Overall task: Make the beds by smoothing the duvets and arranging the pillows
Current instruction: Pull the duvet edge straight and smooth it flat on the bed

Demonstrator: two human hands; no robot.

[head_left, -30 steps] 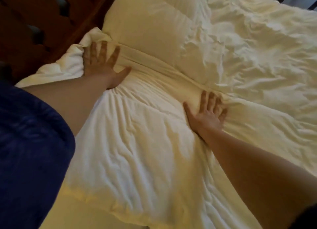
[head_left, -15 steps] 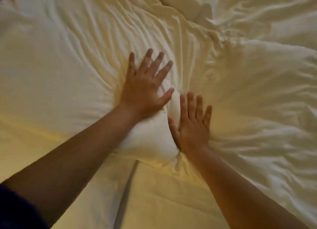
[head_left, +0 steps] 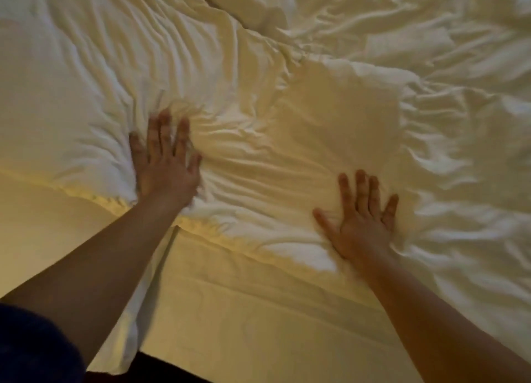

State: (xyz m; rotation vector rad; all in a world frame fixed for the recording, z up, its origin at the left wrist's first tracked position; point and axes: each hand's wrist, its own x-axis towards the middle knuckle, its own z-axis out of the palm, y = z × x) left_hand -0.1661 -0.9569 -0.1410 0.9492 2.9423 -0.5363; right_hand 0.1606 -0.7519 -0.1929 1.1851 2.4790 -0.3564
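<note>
The left hand point(head_left: 166, 167) lies flat, fingers straight and close together, thumb apart, pressing the white duvet point(head_left: 287, 124) at nine o'clock of centre. The right hand point(head_left: 360, 224), at four o'clock, presses palm-down with fingers spread. The hands are well apart. Creases fan outward from the left fingertips. The duvet fills the view; its near edge overlaps a smoother sheet point(head_left: 258, 311) at six o'clock.
</note>
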